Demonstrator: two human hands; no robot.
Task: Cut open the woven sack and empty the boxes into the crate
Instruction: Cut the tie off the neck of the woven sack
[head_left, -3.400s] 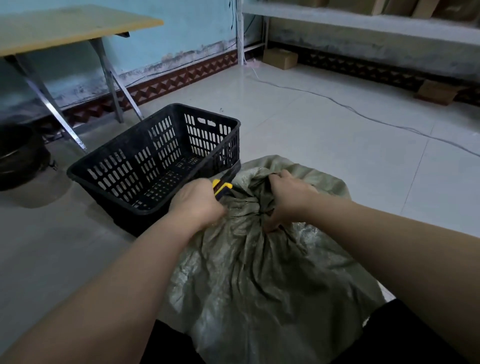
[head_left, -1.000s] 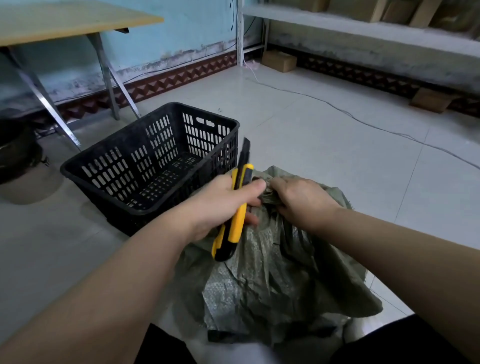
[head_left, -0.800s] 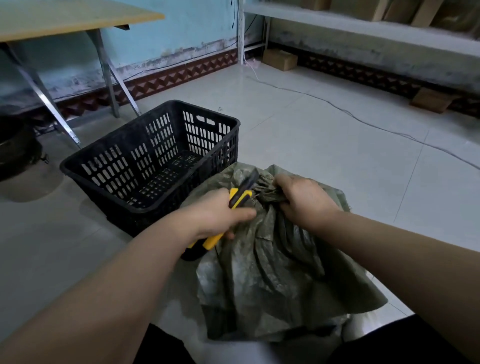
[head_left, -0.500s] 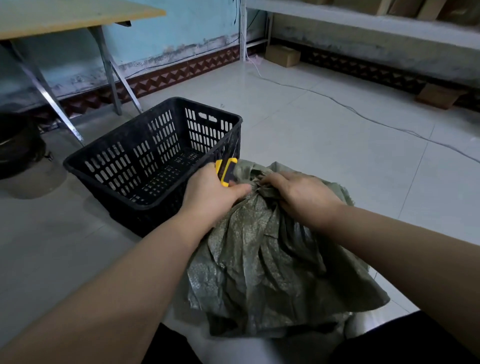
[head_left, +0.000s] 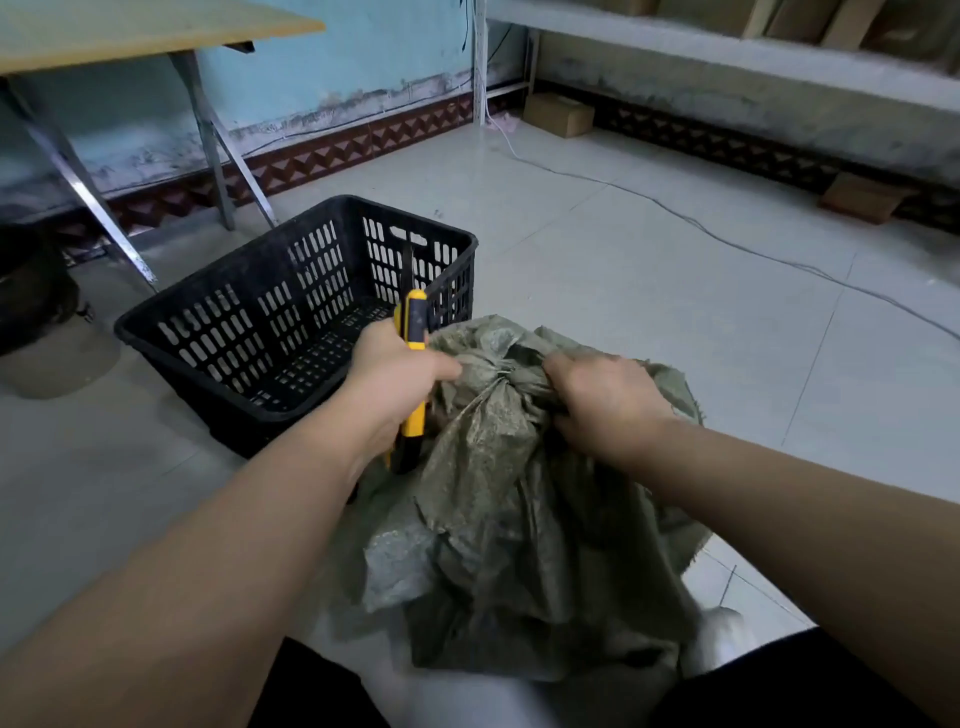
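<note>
A grey-green woven sack (head_left: 519, 519) stands on the floor in front of me, its neck bunched and tied with a thin cord (head_left: 501, 370). My right hand (head_left: 608, 402) grips the gathered neck from the right. My left hand (head_left: 397, 376) grips a yellow and black utility knife (head_left: 414, 322) held upright, blade out and pointing up, just left of the tie. A black slotted plastic crate (head_left: 249, 332) sits to the left of the sack with nothing in it. No boxes show; the sack hides its contents.
A folding table (head_left: 130, 31) with metal legs stands at the back left. A cable (head_left: 727, 239) runs across the pale tiled floor. Cardboard boxes (head_left: 558, 113) lie by the far wall under a shelf (head_left: 727, 52). A dark round object (head_left: 31, 291) sits at far left.
My left hand has turned the knife upright, blade pointing up beside the sack's neck, after working it at the tie. My right hand keeps its hold on the neck.
</note>
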